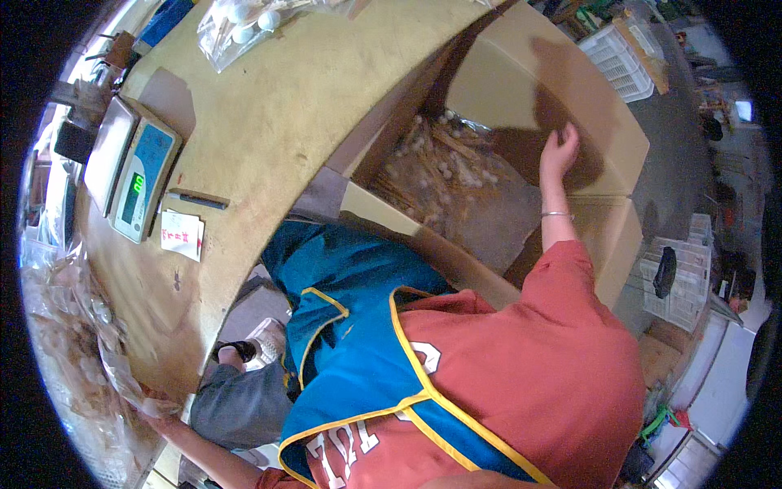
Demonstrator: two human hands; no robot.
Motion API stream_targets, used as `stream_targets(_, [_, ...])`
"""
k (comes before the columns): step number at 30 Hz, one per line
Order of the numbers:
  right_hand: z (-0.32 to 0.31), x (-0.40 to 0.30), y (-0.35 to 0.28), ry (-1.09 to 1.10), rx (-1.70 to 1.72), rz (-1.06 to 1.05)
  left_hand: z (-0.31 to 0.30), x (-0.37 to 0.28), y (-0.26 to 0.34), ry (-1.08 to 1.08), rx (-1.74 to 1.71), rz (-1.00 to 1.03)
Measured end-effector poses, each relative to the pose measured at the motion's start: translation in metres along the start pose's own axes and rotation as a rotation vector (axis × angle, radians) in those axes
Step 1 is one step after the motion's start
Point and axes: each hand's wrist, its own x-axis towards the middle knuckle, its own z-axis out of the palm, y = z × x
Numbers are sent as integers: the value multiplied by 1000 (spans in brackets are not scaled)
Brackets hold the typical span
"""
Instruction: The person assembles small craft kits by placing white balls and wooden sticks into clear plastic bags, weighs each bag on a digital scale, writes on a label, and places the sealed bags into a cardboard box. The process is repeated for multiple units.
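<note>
Over the inner side of a large open cardboard box (599, 140), my right hand (561, 150) is raised with its fingers loosely curled and apart, and nothing shows in it. The box holds many clear plastic bags (452, 177) with thin brown sticks and whitish balls. My left hand (157, 412) is at the lower left, at the edge of a heap of clear plastic bags (85, 360); plastic partly covers its fingers, so its grip is unclear. A digital scale (143, 177), a dark pen (198, 198) and small white paper slips with red writing (182, 234) lie on the wooden table (256, 116).
A clear bag with white balls (244, 30) lies at the table's far edge. The table's curved edge runs beside the box. White plastic crates (617, 61) stand on the floor beyond the box. Another person's shod foot (235, 351) shows under the table's edge.
</note>
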Motion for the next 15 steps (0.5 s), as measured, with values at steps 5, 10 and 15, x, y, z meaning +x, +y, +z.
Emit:
stream_targets(5, [54,91,-196,-44,681,-290,7,-7,3,10,-32,8])
stream_targets(10, [137,166,-306,-237,520,-238,0,-21,-1,25,-60,-17])
stream_targets(15, [218,216,-337,-527,266,39,-8,-31,-2,49,-68,-38])
